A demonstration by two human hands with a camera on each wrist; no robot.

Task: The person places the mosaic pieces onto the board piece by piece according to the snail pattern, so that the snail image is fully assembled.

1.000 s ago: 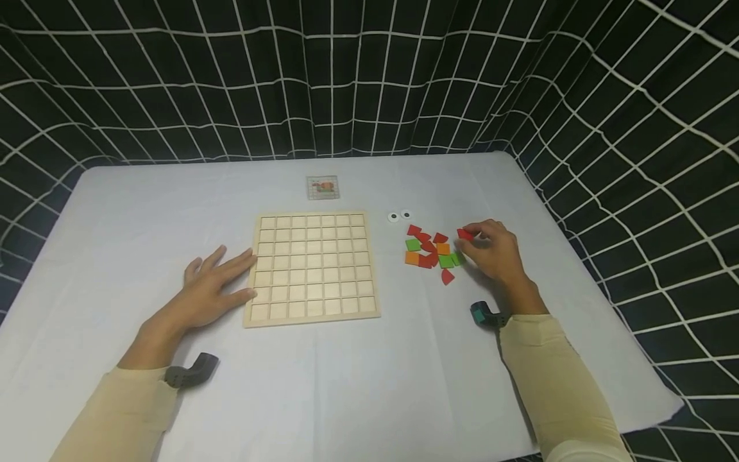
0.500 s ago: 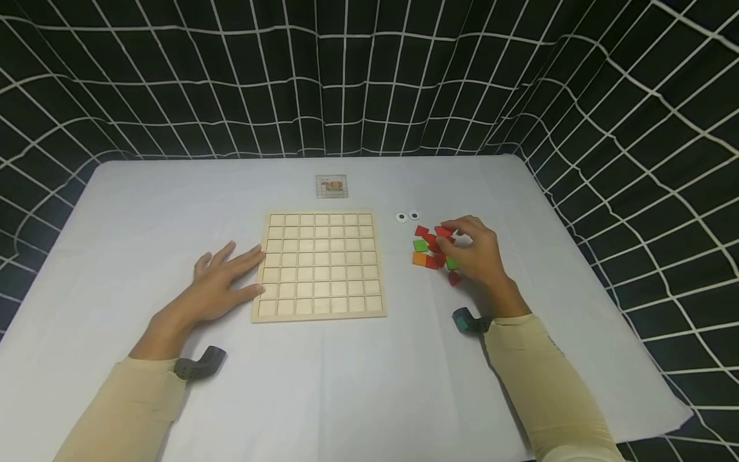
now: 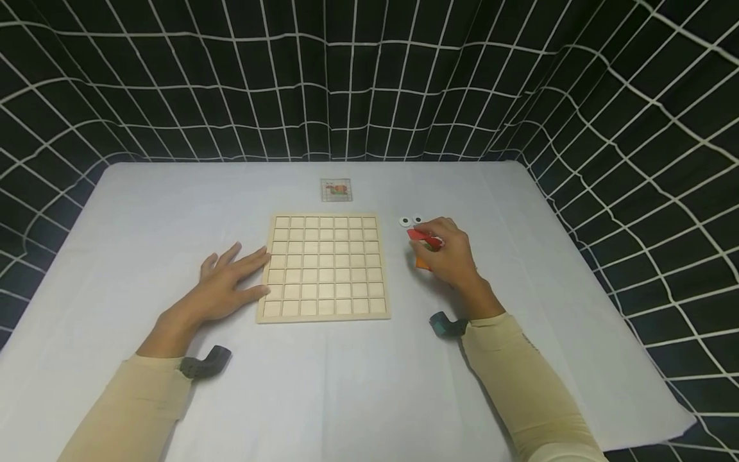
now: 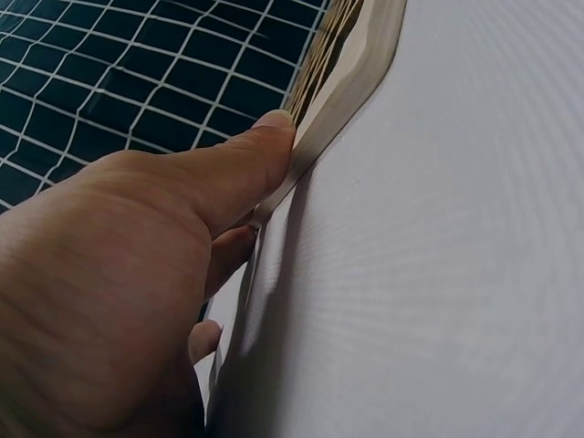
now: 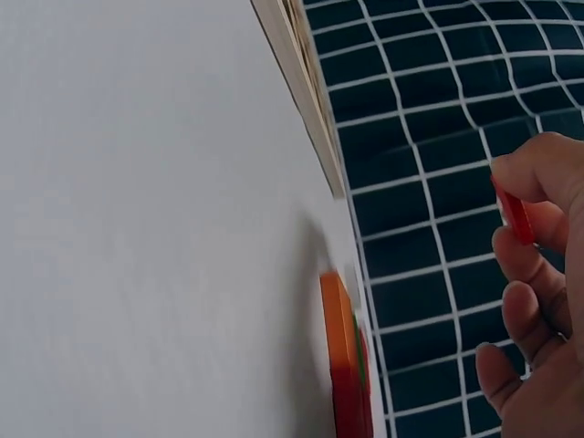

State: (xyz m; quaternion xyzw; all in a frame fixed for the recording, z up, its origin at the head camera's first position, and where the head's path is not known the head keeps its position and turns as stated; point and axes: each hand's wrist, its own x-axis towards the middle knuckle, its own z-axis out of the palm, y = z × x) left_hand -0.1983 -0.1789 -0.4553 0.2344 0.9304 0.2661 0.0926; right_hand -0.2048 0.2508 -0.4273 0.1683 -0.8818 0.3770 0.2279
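Note:
Between thumb and fingertips my right hand [image 3: 449, 255] pinches a small red tile [image 5: 514, 214], raised above the table. Loose tiles lie beneath that hand, mostly hidden by it; an orange tile [image 3: 422, 264] shows at its left side. My left hand [image 3: 216, 293] lies with fingers spread, its fingertips and thumb touching the left edge of a wooden grid board [image 3: 326, 275]. In the left wrist view, the thumb [image 4: 246, 164] presses against the board's pale rim [image 4: 351, 82]. The board's square cells hold no tiles.
Two round eye discs [image 3: 406, 221] lie just beyond the right hand. A small clear card [image 3: 337, 190] with a coloured animal picture is behind the board. White cloth [image 3: 369, 385] covers the table, and dark netted curtains [image 3: 277, 83] rise at the back and right.
My right hand has carried the red tile leftward, from the right side of the tile pile across it towards the board. The left hand stays at the board's edge. The head view has shifted slightly.

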